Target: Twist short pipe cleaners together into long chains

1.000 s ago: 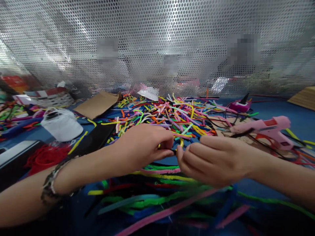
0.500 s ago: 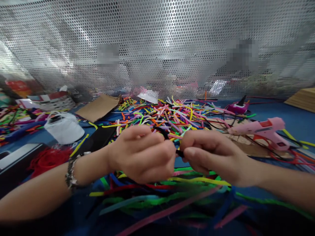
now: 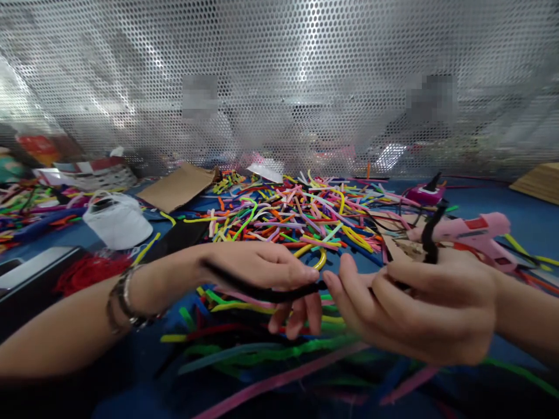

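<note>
My left hand (image 3: 262,273) and my right hand (image 3: 419,302) meet over a blue table (image 3: 519,218), both holding one black pipe cleaner (image 3: 262,289). The left thumb and fingers pinch it near the middle, and its tail runs back under my left wrist. My right hand is curled round the other part, whose end (image 3: 430,233) sticks up behind the knuckles. A bracelet sits on my left wrist. Long green, pink, yellow and red pipe cleaners (image 3: 279,352) lie under both hands.
A heap of short coloured pipe cleaner pieces (image 3: 301,212) lies beyond my hands. A pink glue gun (image 3: 476,230) rests at right, a purple one (image 3: 425,192) behind it. Cardboard (image 3: 177,186), a white bag (image 3: 116,221) and red cord (image 3: 85,270) are at left. Perforated metal screen behind.
My hands were pinched close together around the black piece. Now they have turned and drawn apart, the black pipe cleaner shows stretched between them, and its end stands up behind my right hand.
</note>
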Demonstrator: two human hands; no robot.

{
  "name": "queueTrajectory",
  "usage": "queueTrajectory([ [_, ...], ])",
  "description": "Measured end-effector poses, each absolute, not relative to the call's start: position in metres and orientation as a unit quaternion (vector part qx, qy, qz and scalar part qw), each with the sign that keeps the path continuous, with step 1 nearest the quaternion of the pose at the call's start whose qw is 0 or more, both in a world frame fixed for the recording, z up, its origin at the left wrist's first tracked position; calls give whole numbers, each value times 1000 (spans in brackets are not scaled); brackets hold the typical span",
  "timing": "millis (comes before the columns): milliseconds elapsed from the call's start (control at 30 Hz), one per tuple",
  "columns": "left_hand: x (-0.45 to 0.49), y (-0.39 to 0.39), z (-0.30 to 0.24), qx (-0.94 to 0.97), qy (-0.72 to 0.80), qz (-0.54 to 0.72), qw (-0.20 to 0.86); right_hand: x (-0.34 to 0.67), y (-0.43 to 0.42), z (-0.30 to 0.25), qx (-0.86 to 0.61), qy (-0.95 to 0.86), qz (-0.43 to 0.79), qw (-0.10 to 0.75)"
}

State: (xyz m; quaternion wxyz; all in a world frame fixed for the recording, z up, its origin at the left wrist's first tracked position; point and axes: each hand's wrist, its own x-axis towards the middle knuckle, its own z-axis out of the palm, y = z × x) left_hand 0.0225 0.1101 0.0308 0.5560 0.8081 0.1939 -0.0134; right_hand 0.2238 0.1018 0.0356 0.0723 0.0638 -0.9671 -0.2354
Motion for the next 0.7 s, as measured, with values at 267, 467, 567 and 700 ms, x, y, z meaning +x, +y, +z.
queueTrajectory([
  [267, 23, 115, 12, 750, 190, 62, 631, 226, 105, 36, 91, -952, -280, 85],
  [467, 23, 115, 16, 926, 200, 144, 286, 228, 101, 32, 83, -836, -529, 119],
  [567, 20, 109, 21, 953, 200, 227, 22, 228, 100, 30, -8, -881, -430, 200],
  [700, 13, 95, 29, 902, 148, 278, -296, 221, 95, 25, -156, -939, -96, 290],
])
